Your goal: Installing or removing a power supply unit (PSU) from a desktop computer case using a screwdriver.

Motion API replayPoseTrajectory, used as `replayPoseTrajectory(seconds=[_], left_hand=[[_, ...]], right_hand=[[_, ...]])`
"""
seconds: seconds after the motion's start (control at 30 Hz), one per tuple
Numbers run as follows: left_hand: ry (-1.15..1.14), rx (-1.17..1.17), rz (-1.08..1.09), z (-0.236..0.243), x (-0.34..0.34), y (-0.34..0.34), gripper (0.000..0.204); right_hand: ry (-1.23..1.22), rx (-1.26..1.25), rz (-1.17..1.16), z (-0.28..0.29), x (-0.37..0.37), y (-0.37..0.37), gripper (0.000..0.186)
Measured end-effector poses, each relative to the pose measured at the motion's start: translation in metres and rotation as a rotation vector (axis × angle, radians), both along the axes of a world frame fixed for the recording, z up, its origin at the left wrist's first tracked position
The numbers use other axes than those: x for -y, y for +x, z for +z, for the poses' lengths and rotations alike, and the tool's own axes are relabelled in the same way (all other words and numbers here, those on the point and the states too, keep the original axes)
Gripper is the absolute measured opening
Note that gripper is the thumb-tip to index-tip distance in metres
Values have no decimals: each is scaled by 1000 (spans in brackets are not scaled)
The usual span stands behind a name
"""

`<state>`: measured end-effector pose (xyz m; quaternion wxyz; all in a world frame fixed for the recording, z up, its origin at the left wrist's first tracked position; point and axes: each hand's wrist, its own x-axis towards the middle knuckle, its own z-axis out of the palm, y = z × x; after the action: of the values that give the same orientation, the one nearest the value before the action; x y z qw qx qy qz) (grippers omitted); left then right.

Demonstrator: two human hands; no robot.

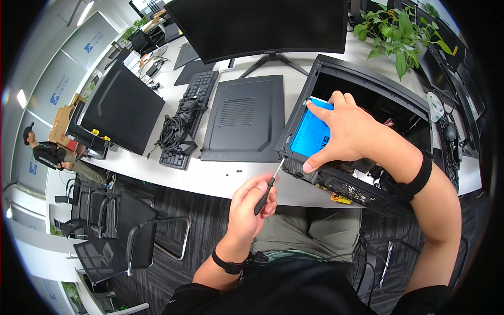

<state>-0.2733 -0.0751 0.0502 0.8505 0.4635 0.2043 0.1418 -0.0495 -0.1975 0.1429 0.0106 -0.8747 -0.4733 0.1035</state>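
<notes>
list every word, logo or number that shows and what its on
Blue unit: dark lettering, partly behind the right hand; I won't copy print.
Pale wall panels: blue logos with lettering, not copied.
Left computer tower: yellow labels, too small to read.
Co-worker's top: pale print, too small.

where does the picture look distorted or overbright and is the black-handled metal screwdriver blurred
Head view: the white desk has a bowed front edge from fisheye distortion; head view: the topmost elongated white ceiling lamp is washed out; head view: the screwdriver looks fairly sharp.
</notes>
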Motion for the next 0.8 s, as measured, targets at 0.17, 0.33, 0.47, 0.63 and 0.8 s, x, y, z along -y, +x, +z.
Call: replayPoseTrajectory(seconds=[0.17,0.33,0.47,0.63,0.8], left_hand=[[84,-134,-67,-2,-3,-2,39],[461,-306,-75,2,-3,-1,31],[633,-282,-31,11,-3,-2,28],[265,-275,-145,16,-16,1,29],[544,-274,-67,13,-11,1,26]], right_hand=[[-7,-6,24,-2,1,2,130],[8,-14,22,-3,1,2,131],[26,5,7,-5,2,1,130],[53,3,10,-7,1,2,132],[81,-38,41,-5,-1,4,129]])
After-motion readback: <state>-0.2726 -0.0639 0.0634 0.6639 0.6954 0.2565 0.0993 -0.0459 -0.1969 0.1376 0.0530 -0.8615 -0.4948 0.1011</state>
